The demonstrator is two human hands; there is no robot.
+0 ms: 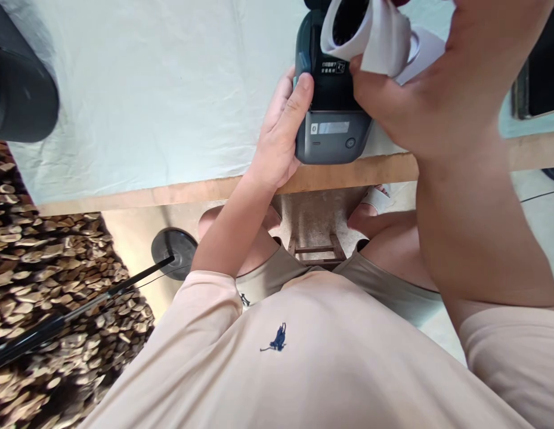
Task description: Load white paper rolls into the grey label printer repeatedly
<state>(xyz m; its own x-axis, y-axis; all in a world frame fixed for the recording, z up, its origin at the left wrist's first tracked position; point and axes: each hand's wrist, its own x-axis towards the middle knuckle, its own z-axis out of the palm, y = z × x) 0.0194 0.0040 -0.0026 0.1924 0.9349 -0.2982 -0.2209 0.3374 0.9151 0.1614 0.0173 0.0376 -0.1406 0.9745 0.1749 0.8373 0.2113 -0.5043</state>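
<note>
A dark grey handheld device (pixel 333 140) with a small label window and a power button lies at the table's front edge, its black inner bay showing. My left hand (pixel 283 122) grips its left side, thumb on the rim. Over the upper right of the bay, my right hand (pixel 406 98) holds a white paper roll (pixel 384 42) with a dark core, its thumb pressed near the paper's lower edge. Some loose paper curls out to the right of the roll. The far fingers of my right hand are mostly out of frame.
The table (pixel 169 107) has a pale cover and a wooden front edge. A dark rounded object (pixel 21 83) stands at far left, and a black flat device (pixel 542 77) lies at right. Below are a stand with a round base (pixel 180 262), stacked firewood (pixel 71 262) and a wooden stool (pixel 319 250).
</note>
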